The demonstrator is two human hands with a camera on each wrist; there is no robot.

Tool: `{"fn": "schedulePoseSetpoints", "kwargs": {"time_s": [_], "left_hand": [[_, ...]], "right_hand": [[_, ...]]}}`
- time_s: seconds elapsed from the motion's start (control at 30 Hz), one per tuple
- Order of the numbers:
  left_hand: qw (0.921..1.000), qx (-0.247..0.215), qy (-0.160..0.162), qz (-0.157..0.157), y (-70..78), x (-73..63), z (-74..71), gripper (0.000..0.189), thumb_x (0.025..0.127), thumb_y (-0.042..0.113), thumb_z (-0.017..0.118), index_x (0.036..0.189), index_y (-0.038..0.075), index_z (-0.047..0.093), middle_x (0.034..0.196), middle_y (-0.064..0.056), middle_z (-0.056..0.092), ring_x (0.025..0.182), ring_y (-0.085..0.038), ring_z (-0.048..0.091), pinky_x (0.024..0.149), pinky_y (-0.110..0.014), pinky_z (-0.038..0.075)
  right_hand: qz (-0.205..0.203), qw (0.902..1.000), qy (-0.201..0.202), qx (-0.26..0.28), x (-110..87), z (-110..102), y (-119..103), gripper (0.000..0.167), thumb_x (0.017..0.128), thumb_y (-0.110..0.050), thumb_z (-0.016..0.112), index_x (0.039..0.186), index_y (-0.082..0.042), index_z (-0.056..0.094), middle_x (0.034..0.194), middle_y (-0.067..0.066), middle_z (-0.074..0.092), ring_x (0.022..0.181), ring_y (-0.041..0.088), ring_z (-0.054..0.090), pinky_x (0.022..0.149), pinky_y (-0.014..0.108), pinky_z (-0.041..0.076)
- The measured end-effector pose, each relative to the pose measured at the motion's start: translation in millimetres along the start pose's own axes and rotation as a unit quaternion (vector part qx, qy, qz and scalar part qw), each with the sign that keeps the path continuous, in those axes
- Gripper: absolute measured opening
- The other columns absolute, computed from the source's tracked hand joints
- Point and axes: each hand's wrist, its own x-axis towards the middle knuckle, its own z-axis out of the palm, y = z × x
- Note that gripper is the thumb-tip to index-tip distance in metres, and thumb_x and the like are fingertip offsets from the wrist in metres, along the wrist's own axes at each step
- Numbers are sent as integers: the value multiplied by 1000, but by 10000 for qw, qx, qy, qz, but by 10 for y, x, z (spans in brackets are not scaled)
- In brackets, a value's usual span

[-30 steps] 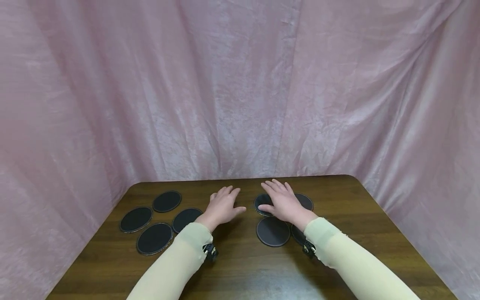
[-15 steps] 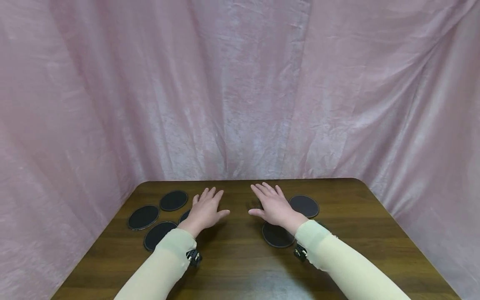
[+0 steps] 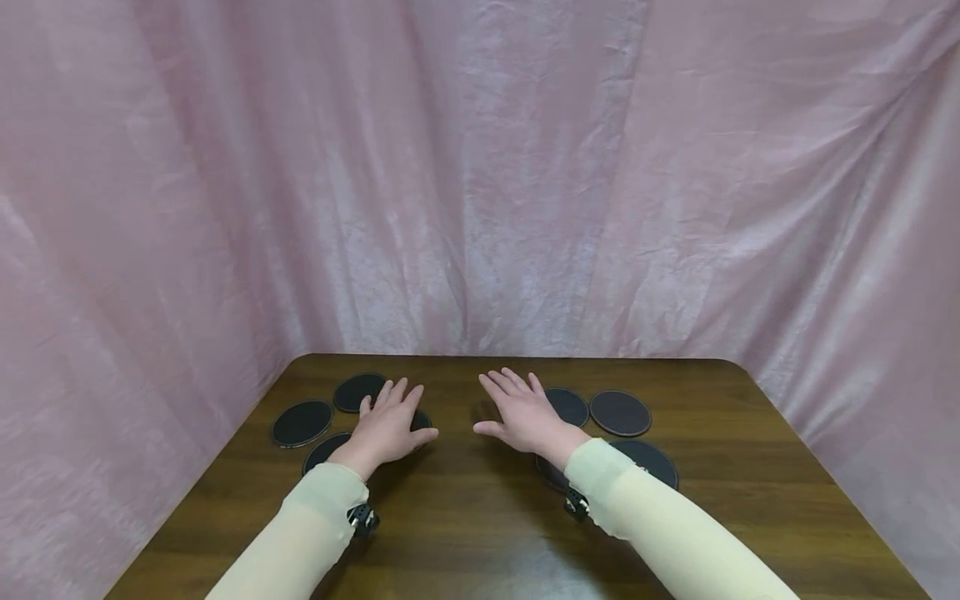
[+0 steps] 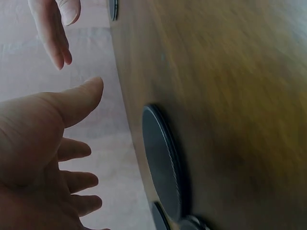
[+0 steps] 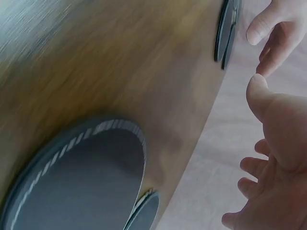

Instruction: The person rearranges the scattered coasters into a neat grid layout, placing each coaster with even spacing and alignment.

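Observation:
In the head view my left hand [image 3: 385,432] hovers, fingers spread, above the left group of round black coasters, partly hiding some of them. A stitched rim shows on the coaster [image 4: 160,158] below it in the left wrist view. My right hand [image 3: 525,418], also with straight spread fingers, is held at the inner side of the right group of coasters. Beside it lie a back coaster [image 3: 568,407] and a far-right coaster [image 3: 620,413]; its wrist and sleeve partly cover the front ones. Neither hand holds anything.
The coasters lie flat on a brown wooden table [image 3: 465,533] with rounded far corners. Pink velvety curtain [image 3: 480,183] hangs behind it and along both sides. A dark strap-mounted device [image 3: 363,518] sits at the left wrist, another device [image 3: 576,503] at the right.
Both hands have moved left over the table, the left one over the left coasters, the right one off the right group's back coasters. The head view has turned slightly left. The coasters appear unmoved.

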Motion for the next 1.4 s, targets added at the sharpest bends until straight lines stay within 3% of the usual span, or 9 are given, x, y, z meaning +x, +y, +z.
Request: {"fn": "schedulePoseSetpoints", "kwargs": {"time_s": [0.47,0.7,1.0,1.4], "left_hand": [[9994,-121,-67,-304,-292,-120,21,92,100,48,82,168,-1,42,172,-32,34,162,-55,19,121,-83,14],[9990,-146,-96,-413,-394,-181,37,95,97,50,85,164,-4,45,161,-29,47,153,-51,37,120,-82,19],[9983,-163,-289,-471,-455,-214,30,100,91,53,89,160,-7,50,148,-27,49,140,-50,43,119,-80,23],[9977,156,-412,-506,-519,-184,37,97,84,54,95,153,-5,60,139,-25,51,128,-47,45,115,-74,32]], "right_hand": [[133,9979,-638,39,222,224,-319,88,107,-60,65,175,-14,33,179,9,34,167,32,22,131,65,15],[134,9972,-737,85,273,284,-471,86,107,-61,66,173,-14,38,176,8,40,166,31,28,130,63,20],[142,9957,-910,136,371,385,-586,86,106,-62,67,172,-14,41,173,7,44,164,29,32,131,61,22],[233,9949,-977,-54,438,477,-738,84,105,-63,68,168,-11,47,172,6,46,163,28,34,130,58,25]]}}
